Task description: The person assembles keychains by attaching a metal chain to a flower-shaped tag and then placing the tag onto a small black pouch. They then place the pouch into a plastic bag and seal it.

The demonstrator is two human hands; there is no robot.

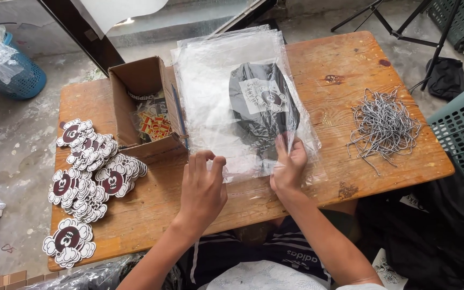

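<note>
Wooden tabletop (350,177) is carrying everything I am working on. Nearest me, my left hand (202,188) is pinching the near edge of a clear plastic bag (210,91), while my right hand (288,164) is pressing into its open mouth, gripping a folded black garment (261,107) inside. Flower-shaped stickers (87,166), a cardboard box (143,107) and beaded cords (385,126) are lying beyond.

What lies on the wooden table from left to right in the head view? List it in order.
Pile of flower-shaped stickers → open cardboard box → clear plastic bag with a folded black garment → heap of black-and-white cords.
</note>
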